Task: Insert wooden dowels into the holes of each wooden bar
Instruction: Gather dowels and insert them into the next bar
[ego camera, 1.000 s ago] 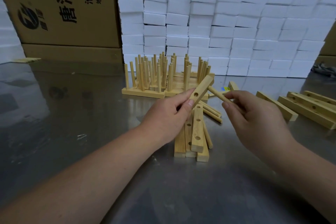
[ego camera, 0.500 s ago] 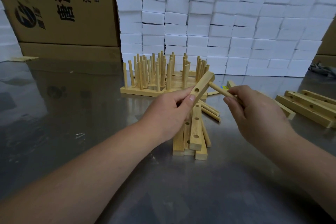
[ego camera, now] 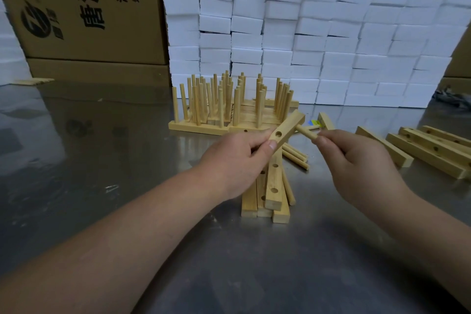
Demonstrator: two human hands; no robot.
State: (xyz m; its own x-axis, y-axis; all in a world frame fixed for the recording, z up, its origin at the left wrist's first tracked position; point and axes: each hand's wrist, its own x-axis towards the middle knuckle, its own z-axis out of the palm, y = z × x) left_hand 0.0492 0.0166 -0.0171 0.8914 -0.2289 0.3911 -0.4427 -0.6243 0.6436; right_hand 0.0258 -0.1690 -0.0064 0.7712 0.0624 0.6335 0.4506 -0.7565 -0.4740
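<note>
- Facing the camera, the cardboard boxes [ego camera: 84, 7] were printed with "唐泽", "沧州唐" and "地址:" beside a round logo; a large "A" was cut off at the top edge.
- The contents of the boxes could not be seen.
- The wooden bar [ego camera: 286, 127] was gripped at its lower end by the left hand [ego camera: 237, 160], between the thumb and curled fingers, and was held tilted above the metal table [ego camera: 102, 186].
- The dowel [ego camera: 307, 132] was pinched by the fingertips of the right hand [ego camera: 356, 160]; its far end was seated in the side of the bar near the upper end.
- One hole beside the left thumb was unfilled.
- Under the hands, a stack of bars [ego camera: 272, 194] and loose dowels [ego camera: 295, 155] were laid on the table.
- Behind these, finished bars [ego camera: 229, 107] with upright dowels were set in front of white foam blocks [ego camera: 305, 41].
</note>
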